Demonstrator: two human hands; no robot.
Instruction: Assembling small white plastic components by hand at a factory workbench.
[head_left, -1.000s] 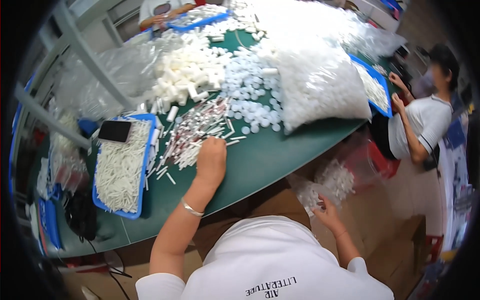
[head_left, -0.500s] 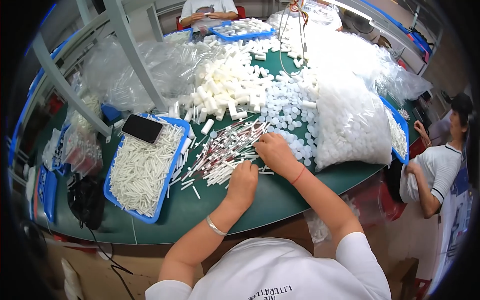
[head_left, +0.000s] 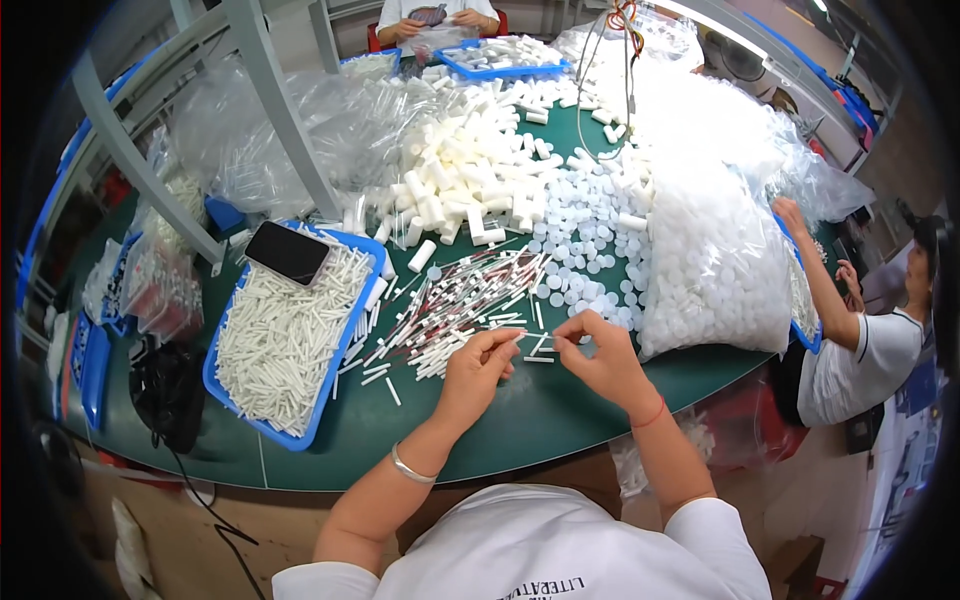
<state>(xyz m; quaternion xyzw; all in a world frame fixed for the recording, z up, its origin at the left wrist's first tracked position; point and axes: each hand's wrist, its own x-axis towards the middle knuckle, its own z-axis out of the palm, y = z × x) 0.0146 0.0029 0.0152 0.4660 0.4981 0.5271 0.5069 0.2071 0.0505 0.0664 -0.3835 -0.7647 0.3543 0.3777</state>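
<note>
I watch a thin white stick (head_left: 537,334) held up between the two hands, over the near part of the green worktop (head_left: 520,425), its long axis running roughly left to right from one set of fingertips to the other. The left hand (head_left: 472,380) pinches it from the left; the right hand (head_left: 605,364) has thumb and forefinger together at its right end, though I cannot make out the exact tip. As I judge it, everything turns on those two grips staying in line, just beside each other. The pile of thin sticks (head_left: 465,295) lies ahead and slightly left, nearer the left hand, most pieces slanting away to the right. Both forearms reach over the near edge, angled inward, the other fingers curled, with short white sticks (head_left: 539,360) loose between the hands.
</note>
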